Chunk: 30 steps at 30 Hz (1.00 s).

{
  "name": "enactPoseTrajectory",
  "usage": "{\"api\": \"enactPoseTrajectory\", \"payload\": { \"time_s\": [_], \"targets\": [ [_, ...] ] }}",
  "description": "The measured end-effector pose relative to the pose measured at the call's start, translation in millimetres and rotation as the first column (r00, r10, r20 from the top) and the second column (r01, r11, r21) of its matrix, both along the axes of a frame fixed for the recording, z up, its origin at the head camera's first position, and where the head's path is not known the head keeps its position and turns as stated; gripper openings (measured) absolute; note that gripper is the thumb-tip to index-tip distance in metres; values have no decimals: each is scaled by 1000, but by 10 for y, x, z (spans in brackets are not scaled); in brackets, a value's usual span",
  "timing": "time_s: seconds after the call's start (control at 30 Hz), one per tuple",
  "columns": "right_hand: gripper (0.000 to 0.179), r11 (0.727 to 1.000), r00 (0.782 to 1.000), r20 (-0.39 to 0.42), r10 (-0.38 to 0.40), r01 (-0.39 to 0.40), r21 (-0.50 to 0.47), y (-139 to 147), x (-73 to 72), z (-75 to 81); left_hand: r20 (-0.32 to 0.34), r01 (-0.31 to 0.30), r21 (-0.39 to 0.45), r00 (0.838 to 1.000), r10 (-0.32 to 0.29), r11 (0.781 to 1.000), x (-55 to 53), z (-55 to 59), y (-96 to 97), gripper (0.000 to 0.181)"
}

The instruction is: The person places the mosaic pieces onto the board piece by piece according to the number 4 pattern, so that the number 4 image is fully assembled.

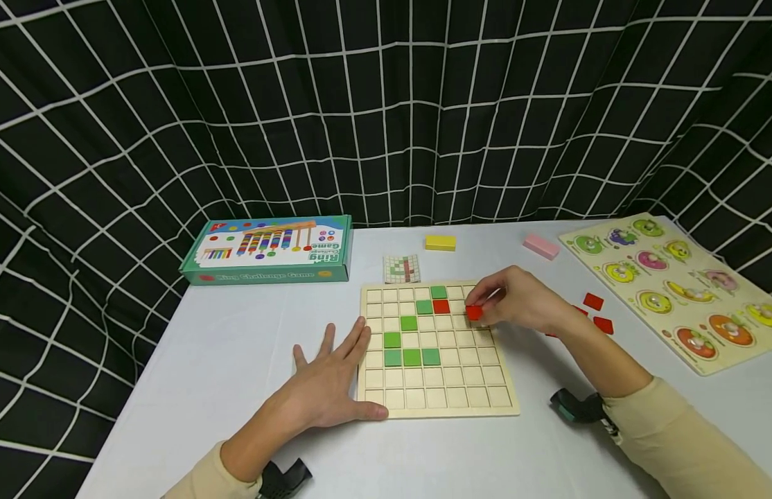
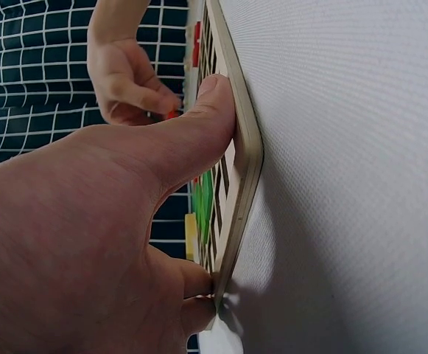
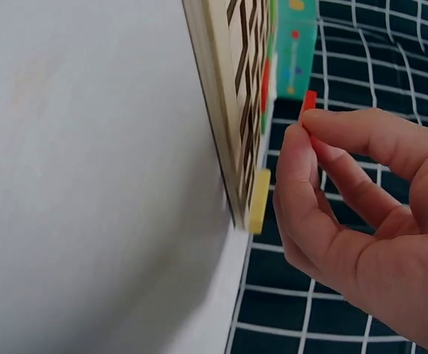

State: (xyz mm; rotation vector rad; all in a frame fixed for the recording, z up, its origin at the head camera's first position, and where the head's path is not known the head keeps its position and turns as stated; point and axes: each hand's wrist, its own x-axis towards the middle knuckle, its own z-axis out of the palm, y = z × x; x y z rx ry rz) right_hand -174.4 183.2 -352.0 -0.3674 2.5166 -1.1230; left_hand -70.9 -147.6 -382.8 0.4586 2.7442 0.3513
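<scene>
A wooden grid board (image 1: 457, 398) lies on the white table, with several green tiles (image 1: 409, 324) and a red tile (image 1: 441, 306) set in its squares. My right hand (image 1: 520, 305) pinches another red tile (image 1: 474, 313) between thumb and fingertips above the board's right side. In the right wrist view this pinched tile (image 3: 309, 101) sticks out past the fingertips, apart from the board. My left hand (image 1: 326, 391) rests with spread fingers along the board's left edge, its thumb on the near left corner. The left wrist view shows that thumb (image 2: 210, 107) lying on the board's rim.
Several loose red tiles (image 1: 593, 301) lie right of the board, partly behind my right arm. A small pattern card (image 1: 401, 269), a yellow block (image 1: 440, 242) and a pink block (image 1: 540, 246) lie beyond it. A game box (image 1: 267, 277) stands back left; a fruit puzzle board (image 1: 673, 277) lies right.
</scene>
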Motion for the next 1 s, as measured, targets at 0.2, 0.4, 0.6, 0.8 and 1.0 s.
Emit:
{"api": "enactPoseTrajectory", "payload": {
  "time_s": [0.2,0.4,0.6,0.8,1.0],
  "targets": [
    [27,1000,1000,2,18,-18,-10,-145,-10,-22,-5,7,-9,1000,-7,1000,1,-2,5,127],
    [26,999,1000,3,31,-31,-10,-247,-33,-79,-5,6,-9,1000,-6,1000,-4,4,10,127],
    [27,1000,999,23,30,-30,6,-328,-39,-93,-4,3,-6,1000,-3,1000,1,11,11,127],
    [30,1000,999,43,30,-30,2,-383,-47,-115,0,2,-6,1000,-2,1000,2,12,11,127],
    [30,999,998,31,48,-49,12,-420,-58,-134,-2,1,-7,1000,-1,1000,1,13,10,127]
  ]
}}
